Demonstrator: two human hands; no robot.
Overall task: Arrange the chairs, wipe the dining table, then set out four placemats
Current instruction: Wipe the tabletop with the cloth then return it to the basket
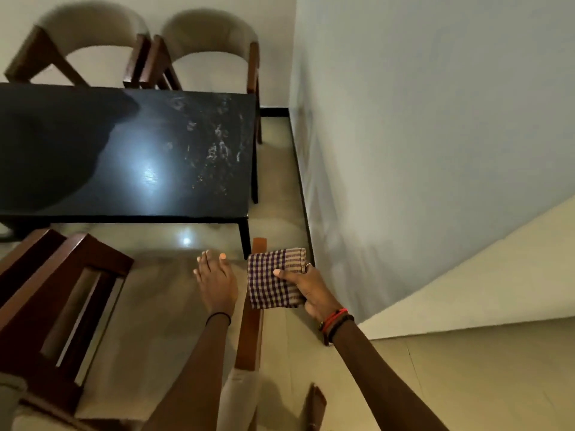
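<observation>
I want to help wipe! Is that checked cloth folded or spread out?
Folded. The checked cloth is a compact pad gripped in the right hand.

Table (186, 135) runs off the left edge; nearest chair (149, 306) is blurred.

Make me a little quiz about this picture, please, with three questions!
1. True or false: the cloth lies on the table.
2. Which hand holds the cloth?
3. How many chairs stand at the table's far side? A one, B two, C four.
Key: 1 false, it is held off the table. 2 the right hand. 3 B.
</observation>
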